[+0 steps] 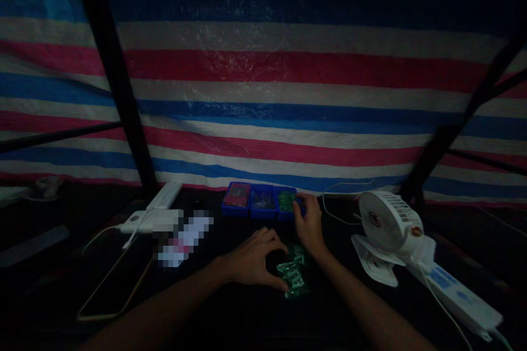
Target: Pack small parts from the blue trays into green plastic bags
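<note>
A pile of circuit boards [293, 277] lies near the middle of the table [263, 323], with 3 trays [262, 201] in a row on the far side, just before a tarp [263, 66]. A clip fan [387, 230] stands to the right, a power strip [461, 296] lies nearer, and a phone [115, 279] lies left.

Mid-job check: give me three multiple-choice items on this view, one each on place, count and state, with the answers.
1. Where is the right hand? A) on the fan B) at the rightmost blue bin C) on the power strip
2. How many blue bins stand in the row? A) two B) four C) three
3. The left hand is: A) arched at the green circuit boards B) gripping the fan C) flat on the power strip

1 B: its fingers reach that bin.
2 C: three stand side by side.
3 A: its fingertips meet the pile's edge.
</note>
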Demonstrator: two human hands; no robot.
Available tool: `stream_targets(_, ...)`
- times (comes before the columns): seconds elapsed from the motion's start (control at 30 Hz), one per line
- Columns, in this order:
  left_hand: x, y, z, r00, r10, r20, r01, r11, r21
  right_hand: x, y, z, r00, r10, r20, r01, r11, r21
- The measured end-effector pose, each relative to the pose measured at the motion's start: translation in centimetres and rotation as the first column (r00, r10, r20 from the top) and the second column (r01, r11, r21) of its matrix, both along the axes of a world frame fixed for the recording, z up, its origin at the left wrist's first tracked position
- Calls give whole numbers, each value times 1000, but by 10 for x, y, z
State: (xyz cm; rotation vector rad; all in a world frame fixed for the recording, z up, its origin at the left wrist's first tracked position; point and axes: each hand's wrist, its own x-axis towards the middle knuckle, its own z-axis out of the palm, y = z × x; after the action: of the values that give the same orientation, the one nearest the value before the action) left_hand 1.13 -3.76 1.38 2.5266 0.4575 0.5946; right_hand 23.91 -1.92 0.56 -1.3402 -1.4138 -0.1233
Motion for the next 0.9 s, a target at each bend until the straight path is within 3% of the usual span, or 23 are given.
stream_targets(0.27, -5, 3, 5, 999, 6, -33, -6, 1000, 21, 0, 0, -1, 1000, 5, 3, -5, 1000, -1)
stream_targets(0.57, -2, 1, -1, 996, -87, 12, 87, 996, 30, -1, 0, -1, 1000, 16, 3, -16, 1000, -3)
stream_targets(0.9, -5, 15, -4, 998, 32, 61, -34, 999, 40, -2, -1, 1, 999, 35, -6, -35, 999, 2)
